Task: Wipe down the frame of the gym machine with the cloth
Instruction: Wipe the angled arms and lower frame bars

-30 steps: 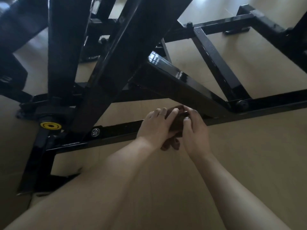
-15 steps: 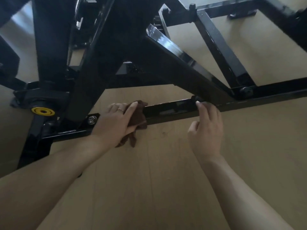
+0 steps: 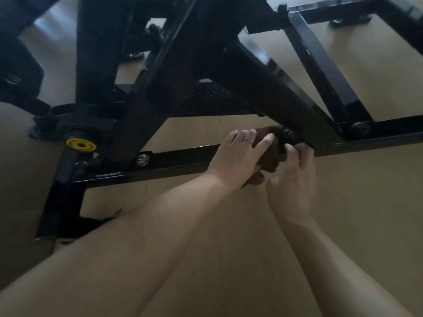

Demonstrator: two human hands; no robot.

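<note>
The gym machine's frame is glossy black steel. Its low horizontal bar [image 3: 178,161] runs left to right just above the floor. A dark brown cloth [image 3: 273,156] is bunched on this bar where a thick diagonal strut [image 3: 286,99] meets it. My left hand [image 3: 238,159] lies over the cloth and bar, fingers on top and thumb underneath, gripping the cloth. My right hand [image 3: 293,179] is close against it on the right, its curled fingers at the cloth's right edge by the joint. Most of the cloth is hidden by both hands.
A silver bolt head [image 3: 142,159] sits on the bar left of my hands. A yellow round cap [image 3: 80,145] marks the left pivot. Uprights [image 3: 96,53] and cross members [image 3: 320,65] crowd the space above. Tan flooring [image 3: 343,213] spreads below the bar.
My left hand slid the cloth left along the bar, then back right to the strut joint. My right hand, briefly apart on the bar, has closed in on the cloth again.
</note>
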